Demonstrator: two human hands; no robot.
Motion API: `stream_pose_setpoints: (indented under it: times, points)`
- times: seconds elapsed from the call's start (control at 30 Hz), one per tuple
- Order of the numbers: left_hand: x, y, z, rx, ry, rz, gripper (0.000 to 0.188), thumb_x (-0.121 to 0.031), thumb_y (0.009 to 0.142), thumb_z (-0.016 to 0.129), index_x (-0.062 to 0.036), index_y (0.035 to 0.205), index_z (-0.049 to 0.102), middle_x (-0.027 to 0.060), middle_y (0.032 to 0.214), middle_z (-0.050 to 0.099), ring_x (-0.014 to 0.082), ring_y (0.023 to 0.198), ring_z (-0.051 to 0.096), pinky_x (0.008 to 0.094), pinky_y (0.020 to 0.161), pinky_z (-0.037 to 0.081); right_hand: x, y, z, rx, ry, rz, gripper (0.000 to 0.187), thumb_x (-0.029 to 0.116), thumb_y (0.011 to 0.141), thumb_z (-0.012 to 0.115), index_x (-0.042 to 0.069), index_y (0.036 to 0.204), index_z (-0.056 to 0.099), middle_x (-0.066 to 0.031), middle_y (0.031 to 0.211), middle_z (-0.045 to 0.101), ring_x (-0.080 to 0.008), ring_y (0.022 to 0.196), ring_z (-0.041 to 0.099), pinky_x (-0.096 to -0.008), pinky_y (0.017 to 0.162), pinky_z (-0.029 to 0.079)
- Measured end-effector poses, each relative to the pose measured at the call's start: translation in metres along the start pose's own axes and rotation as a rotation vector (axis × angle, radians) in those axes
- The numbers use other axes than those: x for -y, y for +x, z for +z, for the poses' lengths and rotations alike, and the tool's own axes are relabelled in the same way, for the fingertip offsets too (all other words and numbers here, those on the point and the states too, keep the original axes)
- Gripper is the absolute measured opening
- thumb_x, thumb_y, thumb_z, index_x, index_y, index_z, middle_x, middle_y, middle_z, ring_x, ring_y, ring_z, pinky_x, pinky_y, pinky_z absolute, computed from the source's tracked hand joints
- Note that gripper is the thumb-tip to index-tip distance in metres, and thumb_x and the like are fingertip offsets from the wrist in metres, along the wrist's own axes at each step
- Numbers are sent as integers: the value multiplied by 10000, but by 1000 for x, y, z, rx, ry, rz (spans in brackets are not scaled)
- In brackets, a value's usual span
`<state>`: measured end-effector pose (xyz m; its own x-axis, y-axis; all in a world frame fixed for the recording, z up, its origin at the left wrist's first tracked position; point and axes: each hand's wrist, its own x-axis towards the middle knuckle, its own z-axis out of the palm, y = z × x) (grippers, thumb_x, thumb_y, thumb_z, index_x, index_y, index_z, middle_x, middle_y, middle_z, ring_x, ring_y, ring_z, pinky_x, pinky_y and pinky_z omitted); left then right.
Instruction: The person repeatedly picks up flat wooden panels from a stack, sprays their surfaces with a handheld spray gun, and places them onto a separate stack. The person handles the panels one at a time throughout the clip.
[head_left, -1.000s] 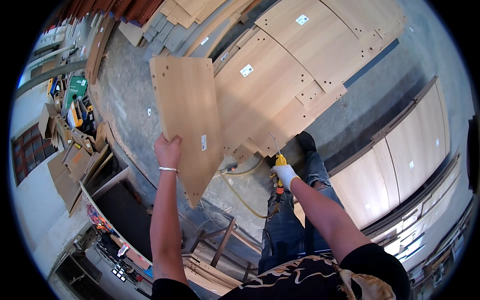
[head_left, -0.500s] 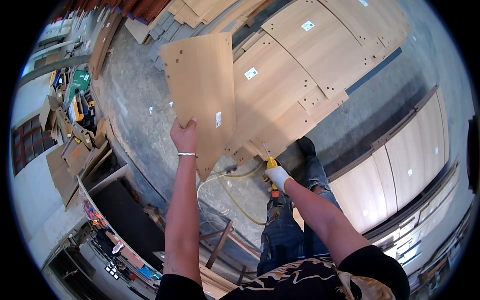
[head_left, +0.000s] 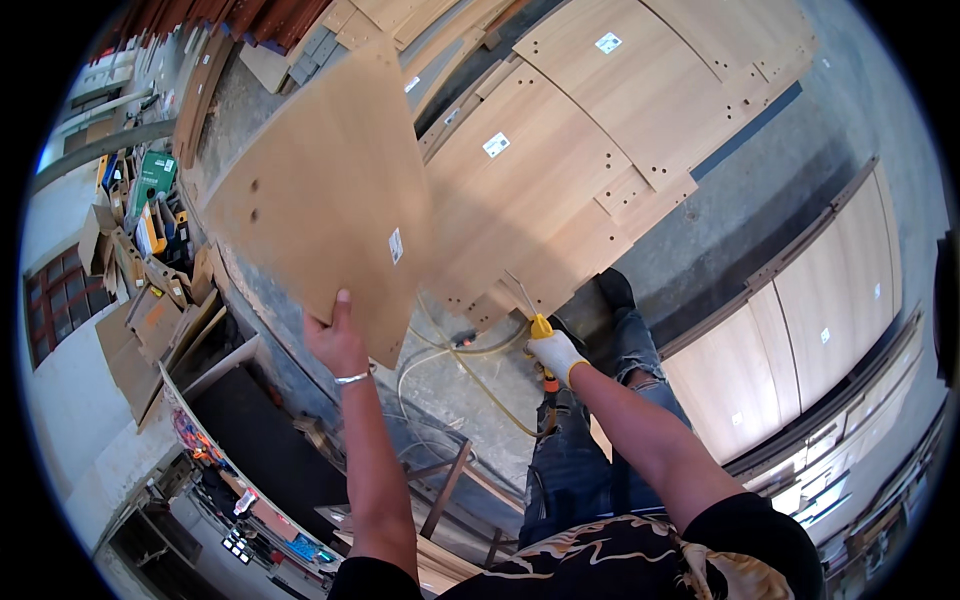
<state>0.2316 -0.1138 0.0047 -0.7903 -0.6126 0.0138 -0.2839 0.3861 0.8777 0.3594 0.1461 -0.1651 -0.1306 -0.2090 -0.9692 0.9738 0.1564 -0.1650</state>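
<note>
A light wood-grain panel (head_left: 340,190) with drilled holes and a small white label is tilted up off the floor at centre left. Bare, with a bracelet at the wrist, my left hand (head_left: 338,338) grips its near edge, thumb on the face. In a white glove, my right hand (head_left: 556,355) is closed round a yellow air blow gun (head_left: 541,328). The gun's thin metal nozzle points up and left over the stacked panels (head_left: 540,180). A pale hose (head_left: 490,395) loops over the floor beside my legs; where it joins the gun is partly hidden by my hand.
More wood-grain panels (head_left: 780,350) stand to the right. On the left are torn cardboard boxes (head_left: 150,325) and a dark-topped workbench (head_left: 265,450). A brown metal frame (head_left: 445,490) stands near my left forearm. Dark red boards (head_left: 270,20) lie at the far left.
My left hand has moved left and nearer with the panel, which has swung left and now shows its face more broadly. My right hand with the blow gun has hardly moved.
</note>
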Motion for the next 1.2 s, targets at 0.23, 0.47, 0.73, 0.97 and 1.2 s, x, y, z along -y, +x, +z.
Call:
stream_pose_setpoints:
  times: [0.23, 0.47, 0.73, 0.97, 1.2]
  points:
    - [88, -63, -26, -4, 56, -133, 266, 36, 824, 718, 55, 1079, 645, 98, 1047, 690, 147, 921, 644, 290, 837, 514, 2, -1, 3, 7, -18, -30, 218, 173, 807, 664, -28, 858, 599, -88, 625, 578, -191, 500, 583, -341, 454, 512]
    - [91, -76, -27, 22, 1, -218, 238, 71, 799, 710, 36, 1031, 670, 76, 1010, 700, 137, 896, 649, 273, 820, 509, 8, 25, 0, -43, 22, 65, 196, 164, 809, 625, -30, 816, 596, -113, 631, 588, -213, 456, 570, -372, 417, 516]
    - [93, -47, -32, 51, -105, -247, 230, 61, 789, 725, 11, 1006, 671, 53, 983, 694, 134, 881, 639, 273, 807, 500, 68, 39, 21, -58, 30, -95, 198, 170, 804, 599, -22, 757, 594, -113, 629, 597, -202, 462, 567, -358, 399, 475]
    - [110, -49, -37, 63, -140, -235, 285, 100, 775, 722, 2, 1036, 664, 52, 1019, 686, 145, 924, 636, 289, 837, 508, 84, 56, 24, 28, -87, 70, 186, 148, 763, 599, -22, 689, 606, -155, 584, 598, -257, 420, 561, -390, 396, 460]
    - [118, -43, -55, 105, -93, -226, 303, 61, 777, 752, 32, 1062, 653, 71, 1049, 684, 165, 964, 641, 306, 873, 517, 5, 34, 80, 486, -197, 87, 161, 139, 776, 627, -20, 801, 622, -164, 680, 644, -254, 419, 560, -382, 371, 455]
